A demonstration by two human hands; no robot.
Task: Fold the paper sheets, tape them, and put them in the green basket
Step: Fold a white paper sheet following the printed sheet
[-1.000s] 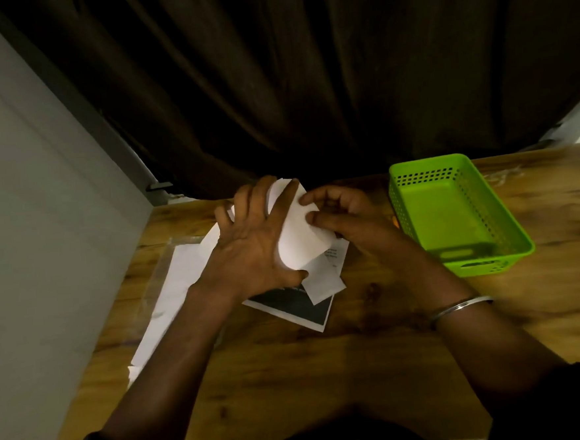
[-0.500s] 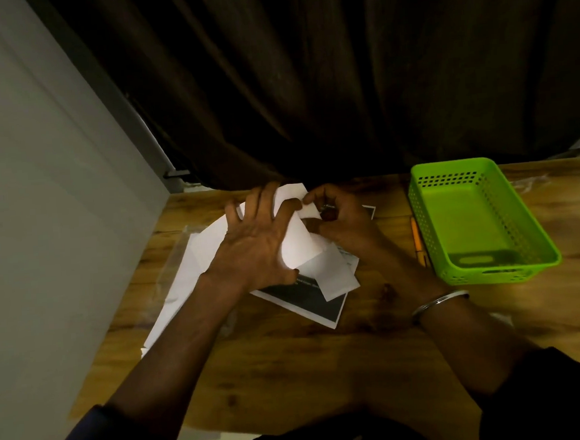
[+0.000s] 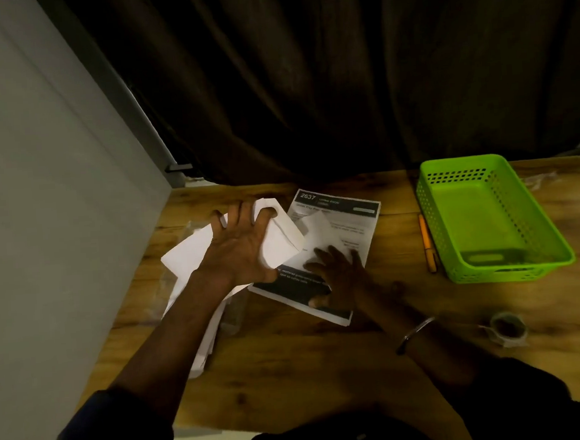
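The worktop carries the green basket, empty, so nothing is finished. Left of the basket lies a printed sheet, the right hand flat on it, fingers straight. Farther left, the left hand grips a folded paper over loose white sheets. Taping remains, and the tape roll sits nearside of the basket. The print is blurred and the fold's underside hidden.

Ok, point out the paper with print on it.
The printed sheet with dark bands, under the right hand. The folded paper in the left hand and the stack beside it are plain white.
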